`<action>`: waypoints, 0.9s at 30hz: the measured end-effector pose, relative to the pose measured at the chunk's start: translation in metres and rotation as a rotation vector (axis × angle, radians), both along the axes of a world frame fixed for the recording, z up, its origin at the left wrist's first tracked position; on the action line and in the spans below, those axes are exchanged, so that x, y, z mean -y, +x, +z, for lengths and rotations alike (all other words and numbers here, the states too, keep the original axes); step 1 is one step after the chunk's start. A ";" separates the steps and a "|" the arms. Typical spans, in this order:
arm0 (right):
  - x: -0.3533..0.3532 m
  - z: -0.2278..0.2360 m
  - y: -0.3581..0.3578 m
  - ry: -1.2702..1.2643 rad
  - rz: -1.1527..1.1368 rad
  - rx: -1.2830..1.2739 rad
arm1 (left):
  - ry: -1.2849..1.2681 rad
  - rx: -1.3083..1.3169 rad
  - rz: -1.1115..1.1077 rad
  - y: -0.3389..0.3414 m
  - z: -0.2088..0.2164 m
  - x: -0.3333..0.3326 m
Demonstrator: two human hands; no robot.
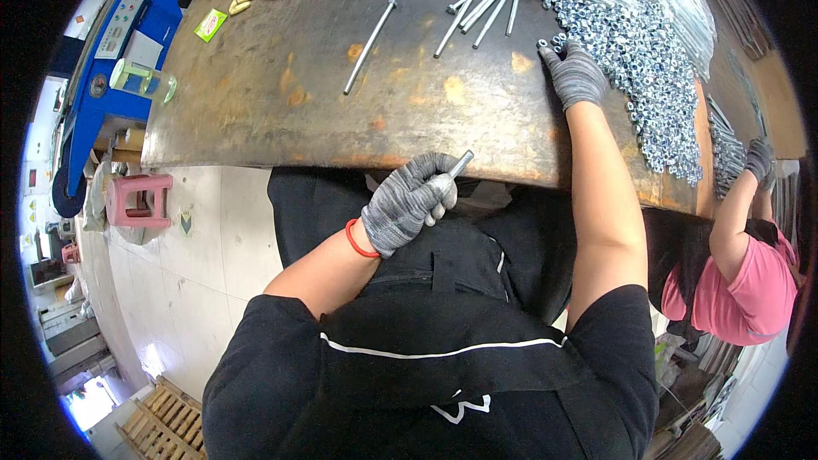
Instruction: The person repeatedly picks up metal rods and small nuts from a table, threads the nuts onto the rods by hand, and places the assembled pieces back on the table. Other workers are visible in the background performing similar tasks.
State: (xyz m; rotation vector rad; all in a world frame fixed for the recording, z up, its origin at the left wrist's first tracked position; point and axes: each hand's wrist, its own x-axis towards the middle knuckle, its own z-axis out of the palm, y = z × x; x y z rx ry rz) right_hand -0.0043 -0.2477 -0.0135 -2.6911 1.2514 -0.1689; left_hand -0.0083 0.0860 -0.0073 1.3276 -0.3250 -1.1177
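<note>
Workshop: a broad, stained brown worktable [230,128] fills the top of the view. At its R end, a heap of small, shiny silver metal nuts [660,94] spreads alongside clear plastic bags [682,8], prob. for easy reach. Long silver metal bolts [486,4] lie loosely fanned nearby. Gray-gloved right hand [579,77] rests at heap's edge, fingers bent; can't tell if they pinch a nut. Gray-gloved left hand [413,202], nr table's edge, curls fingers firmly round a silver metal rod [463,163], tip up, presumably to leave its end exposed.
</note>
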 end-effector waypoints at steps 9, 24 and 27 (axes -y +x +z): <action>0.002 0.003 -0.009 0.109 0.189 0.322 | -0.044 0.023 -0.044 0.003 0.015 -0.006; -0.161 0.062 -0.127 0.709 0.982 0.582 | -0.149 0.057 -0.442 -0.002 0.028 -0.025; -0.165 0.066 -0.133 0.696 0.963 0.552 | -0.157 -0.038 -0.499 -0.003 0.034 -0.027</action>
